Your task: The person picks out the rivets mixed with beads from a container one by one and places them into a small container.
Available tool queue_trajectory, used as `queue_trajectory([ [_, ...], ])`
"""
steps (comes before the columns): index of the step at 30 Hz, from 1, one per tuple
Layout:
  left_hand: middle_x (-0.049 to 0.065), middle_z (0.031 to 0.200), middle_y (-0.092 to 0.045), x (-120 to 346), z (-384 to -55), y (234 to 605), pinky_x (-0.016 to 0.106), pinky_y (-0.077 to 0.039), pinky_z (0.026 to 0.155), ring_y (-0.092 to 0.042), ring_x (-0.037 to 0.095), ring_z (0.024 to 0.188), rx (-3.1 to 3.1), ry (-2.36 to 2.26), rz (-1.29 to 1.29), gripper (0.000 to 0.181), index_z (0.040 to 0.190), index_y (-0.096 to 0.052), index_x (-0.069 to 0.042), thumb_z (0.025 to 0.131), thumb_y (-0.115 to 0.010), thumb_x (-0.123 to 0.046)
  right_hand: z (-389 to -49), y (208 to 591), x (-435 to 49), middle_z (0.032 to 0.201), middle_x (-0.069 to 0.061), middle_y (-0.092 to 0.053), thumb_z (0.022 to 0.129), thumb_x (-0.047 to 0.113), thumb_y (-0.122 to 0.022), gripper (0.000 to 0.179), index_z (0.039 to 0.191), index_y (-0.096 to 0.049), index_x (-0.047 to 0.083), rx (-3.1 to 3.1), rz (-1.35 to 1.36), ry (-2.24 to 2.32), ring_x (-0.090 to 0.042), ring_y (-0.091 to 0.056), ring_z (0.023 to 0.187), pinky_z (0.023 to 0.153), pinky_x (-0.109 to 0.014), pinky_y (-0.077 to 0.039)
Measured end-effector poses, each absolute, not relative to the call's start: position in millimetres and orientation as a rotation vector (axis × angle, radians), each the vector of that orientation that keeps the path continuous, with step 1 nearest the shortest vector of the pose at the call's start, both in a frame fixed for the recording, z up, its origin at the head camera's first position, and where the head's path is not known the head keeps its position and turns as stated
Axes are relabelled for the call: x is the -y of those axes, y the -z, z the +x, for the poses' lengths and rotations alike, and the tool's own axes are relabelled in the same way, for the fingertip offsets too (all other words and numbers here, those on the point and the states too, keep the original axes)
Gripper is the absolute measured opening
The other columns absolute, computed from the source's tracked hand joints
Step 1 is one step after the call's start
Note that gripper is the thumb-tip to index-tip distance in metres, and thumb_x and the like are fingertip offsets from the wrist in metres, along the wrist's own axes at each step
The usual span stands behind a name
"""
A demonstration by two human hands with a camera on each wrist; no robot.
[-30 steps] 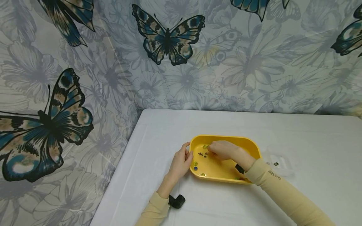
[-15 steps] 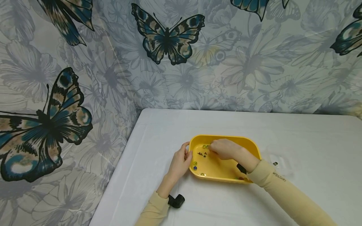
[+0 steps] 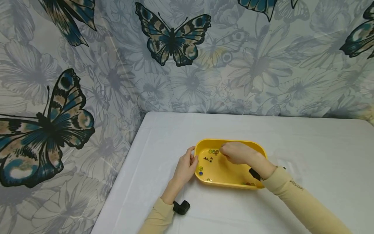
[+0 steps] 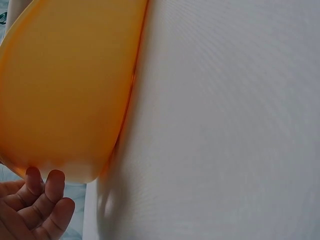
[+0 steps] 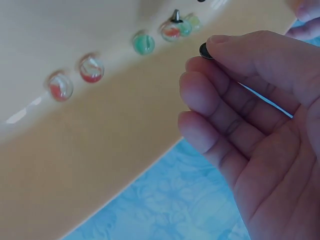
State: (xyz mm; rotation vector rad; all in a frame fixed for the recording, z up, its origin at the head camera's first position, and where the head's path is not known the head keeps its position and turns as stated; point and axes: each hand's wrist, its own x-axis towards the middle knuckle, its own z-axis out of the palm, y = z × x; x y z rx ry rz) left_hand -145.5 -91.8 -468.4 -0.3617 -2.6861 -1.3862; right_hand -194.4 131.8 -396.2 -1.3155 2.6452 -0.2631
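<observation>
A yellow tray [image 3: 230, 177] lies on the table with several glass marbles [image 3: 213, 151] and small dark metal pieces [image 3: 206, 158] in it. At its left end, my left hand [image 3: 184, 166] holds the rim; in the left wrist view the curled fingers [image 4: 55, 186] meet the outer wall. My right hand [image 3: 239, 153] is over the tray's far side. In the right wrist view its thumb and index finger pinch a small screw-like piece, of which only a black round head [image 5: 205, 51] shows. Beside a red-streaked marble stands a metal screw [image 5: 176, 17] with its shaft up.
More marbles sit in the tray's near left corner, including a blue marble [image 3: 200, 173], and some lie along the near right edge. A clear plastic bag [image 3: 292, 167] lies right of the tray, partly behind the right sleeve. A butterfly-patterned cloth [image 3: 193, 87] hangs behind the table [image 3: 163, 130].
My right hand has drawn slightly right from the far row of marbles, uncovering a reddish marble and a small metal piece. The left hand stays at the tray's end.
</observation>
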Motion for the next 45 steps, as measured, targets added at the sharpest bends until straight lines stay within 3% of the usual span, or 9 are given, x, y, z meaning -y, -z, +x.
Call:
queue_trajectory([
  [3,-0.004,0.069,-0.046,92,-146,469,0.019,-0.036,0.05,-0.041,0.006,0.057,2.685,1.392,-0.362,0.039,0.131,-0.045,-0.002,0.094,-0.05,-0.013,-193,394,-136,0.065,0.002,-0.041,0.082,-0.01,-0.057,0.018,0.073,-0.055,0.006,-2.658,-1.329,0.272,-0.011,-0.032,0.057,0.055,-0.024,-0.031],
  [8,-0.004,0.069,-0.046,92,-145,469,0.019,-0.037,0.051,-0.041,0.006,0.057,2.679,1.398,-0.366,0.039,0.131,-0.045,-0.002,0.094,-0.049,-0.013,-191,391,-142,0.066,0.001,-0.047,0.081,-0.011,-0.058,0.016,0.077,-0.058,0.004,-2.681,-1.326,0.255,-0.011,-0.037,0.058,0.056,-0.024,-0.036],
  [17,-0.004,0.069,-0.045,91,-145,469,0.019,-0.037,0.051,-0.041,0.007,0.057,2.684,1.406,-0.36,0.039,0.132,-0.044,-0.001,0.094,-0.049,-0.013,-190,387,-154,0.061,0.004,-0.037,0.08,-0.011,-0.058,0.026,0.068,-0.05,0.01,-2.708,-1.254,0.223,-0.01,-0.031,0.055,0.054,-0.023,-0.03],
  [25,-0.004,0.069,-0.045,91,-144,467,0.018,-0.036,0.051,-0.041,0.006,0.057,2.682,1.415,-0.359,0.039,0.131,-0.044,0.0,0.094,-0.049,-0.012,-187,384,-166,0.071,-0.001,-0.055,0.078,-0.01,-0.06,0.016,0.077,-0.061,0.005,-2.729,-1.231,0.217,-0.014,-0.05,0.062,0.06,-0.027,-0.046],
  [31,-0.004,0.068,-0.045,91,-144,468,0.018,-0.036,0.051,-0.041,0.006,0.057,2.704,1.417,-0.332,0.04,0.132,-0.044,-0.001,0.095,-0.049,-0.013,-184,379,-175,0.067,0.003,-0.044,0.077,-0.011,-0.061,0.018,0.074,-0.057,0.007,-2.755,-1.183,0.2,-0.011,-0.039,0.058,0.055,-0.024,-0.038],
  [38,-0.004,0.068,-0.044,91,-144,469,0.019,-0.036,0.051,-0.041,0.007,0.057,2.703,1.424,-0.327,0.039,0.132,-0.044,-0.002,0.094,-0.049,-0.013,-183,376,-187,0.064,0.003,-0.038,0.076,-0.012,-0.06,0.025,0.069,-0.05,0.01,-2.78,-1.13,0.205,-0.011,-0.035,0.057,0.054,-0.025,-0.033],
  [45,-0.004,0.069,-0.044,91,-145,469,0.019,-0.036,0.051,-0.041,0.007,0.058,2.702,1.416,-0.333,0.039,0.132,-0.045,-0.003,0.094,-0.05,-0.014,-180,372,-199,0.063,0.002,-0.038,0.079,-0.008,-0.061,0.02,0.071,-0.053,0.008,-2.806,-1.064,0.191,-0.012,-0.035,0.056,0.053,-0.025,-0.033],
])
